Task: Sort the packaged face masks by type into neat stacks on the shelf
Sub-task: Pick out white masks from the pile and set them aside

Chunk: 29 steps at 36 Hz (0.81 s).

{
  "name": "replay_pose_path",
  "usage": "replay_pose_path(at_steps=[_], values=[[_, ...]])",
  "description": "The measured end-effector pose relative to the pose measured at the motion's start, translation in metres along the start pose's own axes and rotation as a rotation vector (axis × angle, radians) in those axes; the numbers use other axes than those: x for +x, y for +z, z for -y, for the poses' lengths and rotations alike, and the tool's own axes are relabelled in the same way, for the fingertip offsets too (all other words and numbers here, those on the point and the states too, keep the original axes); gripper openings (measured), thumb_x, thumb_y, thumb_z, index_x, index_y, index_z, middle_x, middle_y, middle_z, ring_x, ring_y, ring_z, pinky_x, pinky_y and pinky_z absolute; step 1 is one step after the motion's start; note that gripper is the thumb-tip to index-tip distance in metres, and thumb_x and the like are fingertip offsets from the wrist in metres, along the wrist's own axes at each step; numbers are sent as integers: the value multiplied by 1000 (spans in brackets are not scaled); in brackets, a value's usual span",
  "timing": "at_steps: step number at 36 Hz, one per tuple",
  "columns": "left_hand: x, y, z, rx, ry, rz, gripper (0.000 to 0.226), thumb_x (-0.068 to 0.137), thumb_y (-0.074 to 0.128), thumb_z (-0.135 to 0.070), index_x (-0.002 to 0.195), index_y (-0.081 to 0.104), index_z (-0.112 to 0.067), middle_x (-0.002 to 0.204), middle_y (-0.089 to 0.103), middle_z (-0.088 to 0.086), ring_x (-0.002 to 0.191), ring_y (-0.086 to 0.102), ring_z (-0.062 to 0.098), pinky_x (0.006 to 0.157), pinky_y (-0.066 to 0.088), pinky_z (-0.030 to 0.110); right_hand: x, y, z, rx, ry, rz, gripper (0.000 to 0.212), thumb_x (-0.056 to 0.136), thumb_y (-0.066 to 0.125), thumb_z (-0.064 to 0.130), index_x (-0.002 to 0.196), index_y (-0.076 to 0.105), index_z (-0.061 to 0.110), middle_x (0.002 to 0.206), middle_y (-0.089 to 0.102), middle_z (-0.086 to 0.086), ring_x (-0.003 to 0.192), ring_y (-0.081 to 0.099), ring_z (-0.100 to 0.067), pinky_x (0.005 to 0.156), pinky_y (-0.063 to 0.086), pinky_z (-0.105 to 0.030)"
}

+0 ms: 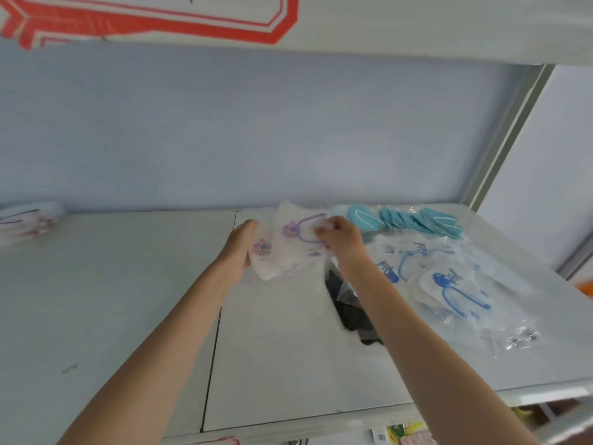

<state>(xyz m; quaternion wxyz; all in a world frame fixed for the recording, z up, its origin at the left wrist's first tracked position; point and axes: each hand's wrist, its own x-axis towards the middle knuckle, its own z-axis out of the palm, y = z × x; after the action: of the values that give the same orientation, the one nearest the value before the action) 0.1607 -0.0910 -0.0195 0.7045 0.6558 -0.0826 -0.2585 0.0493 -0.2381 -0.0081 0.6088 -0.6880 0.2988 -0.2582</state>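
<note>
A packaged white mask with purple cartoon print and purple ear loops (290, 244) is held between both hands above the middle of the white shelf (128, 300). My left hand (239, 248) holds its left edge, fingers behind the packet. My right hand (337, 237) pinches its upper right corner. To the right lie white masks with blue print (449, 284) in clear bags, spread loosely. Behind them is a row of plain light-blue masks (414, 220). A dark mask packet (353, 313) lies partly under my right forearm.
A small stack of white printed masks (27, 223) sits at the shelf's far left by the back wall. A metal upright (510, 136) bounds the shelf on the right. An upper shelf with red markings (154, 20) overhangs. Coloured packets (407, 435) show below the front edge.
</note>
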Motion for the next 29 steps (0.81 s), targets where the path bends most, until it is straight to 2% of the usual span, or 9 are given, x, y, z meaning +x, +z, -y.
replay_pose_path(at_steps=[3, 6, 8, 13, 17, 20, 24, 26, 29], values=[[-3, 4, 5, 130, 86, 71, 43, 77, 64, -39, 108, 62, -9, 98, 68, 10, 84, 65, 23, 73, 50, 30, -7, 26, -16, -50, -39, -41, 20, 78, 66, 1, 79, 56, 18, 81, 56, -2, 75, 50, -18, 67, 42, -27], [0, -1, 11, 221, 196, -6, 28, 84, 66, -9, 111, 56, -8, 103, 64, 12, 85, 61, 23, 73, 50, 31, -9, 34, -28, -96, 2, -51, 53, 80, 68, 8, 129, 48, 14, 122, 38, -2, 109, 45, -19, 92, 44, -30], [1, -6, 12, 237, 223, -25, 28, 85, 63, -4, 111, 55, -9, 104, 63, 10, 85, 60, 22, 72, 50, 31, -9, 36, -33, -49, 41, -3, 63, 84, 64, 11, 141, 36, 16, 134, 35, -5, 116, 44, -20, 100, 43, -35], [-3, -9, 14, 295, 204, 74, 49, 67, 64, -31, 111, 54, -13, 101, 65, 9, 85, 62, 21, 77, 49, 36, -13, 52, -34, -44, 97, 157, 50, 88, 51, 9, 135, 36, 17, 122, 56, -14, 105, 60, -30, 90, 53, -47], [-1, -17, 12, 270, 278, 0, 43, 61, 67, -21, 101, 54, -18, 100, 64, 10, 84, 62, 20, 75, 52, 37, -7, 53, -31, -77, 27, 217, 48, 85, 56, 25, 132, 46, 17, 122, 60, -11, 110, 59, -29, 98, 48, -45], [3, -30, 5, 235, 287, -94, 45, 61, 67, -14, 104, 53, -14, 96, 62, 6, 81, 60, 19, 72, 50, 30, 13, 34, -29, -577, -172, 138, 39, 98, 44, 29, 132, 52, 14, 130, 56, -9, 119, 51, -26, 100, 38, -34], [11, -44, 8, 256, 299, -103, 33, 80, 66, 5, 104, 52, -12, 98, 61, 8, 83, 58, 22, 74, 48, 31, 28, -4, -40, -1290, -293, 79, 40, 102, 32, 34, 131, 48, 12, 133, 49, -9, 126, 43, -25, 107, 32, -39], [12, -46, 9, 254, 293, -97, 32, 78, 67, 3, 103, 53, -13, 97, 61, 8, 82, 58, 22, 75, 48, 32, 29, -11, -46, -1457, -265, 200, 39, 102, 32, 36, 130, 50, 15, 133, 49, -11, 125, 44, -28, 108, 33, -41], [12, -47, 9, 246, 288, -96, 32, 76, 70, -1, 101, 53, -13, 91, 61, 5, 76, 57, 19, 69, 47, 29, 22, -10, -53, -1444, -219, 245, 55, 100, 26, 49, 130, 50, 9, 137, 46, -13, 127, 44, -29, 110, 31, -42]])
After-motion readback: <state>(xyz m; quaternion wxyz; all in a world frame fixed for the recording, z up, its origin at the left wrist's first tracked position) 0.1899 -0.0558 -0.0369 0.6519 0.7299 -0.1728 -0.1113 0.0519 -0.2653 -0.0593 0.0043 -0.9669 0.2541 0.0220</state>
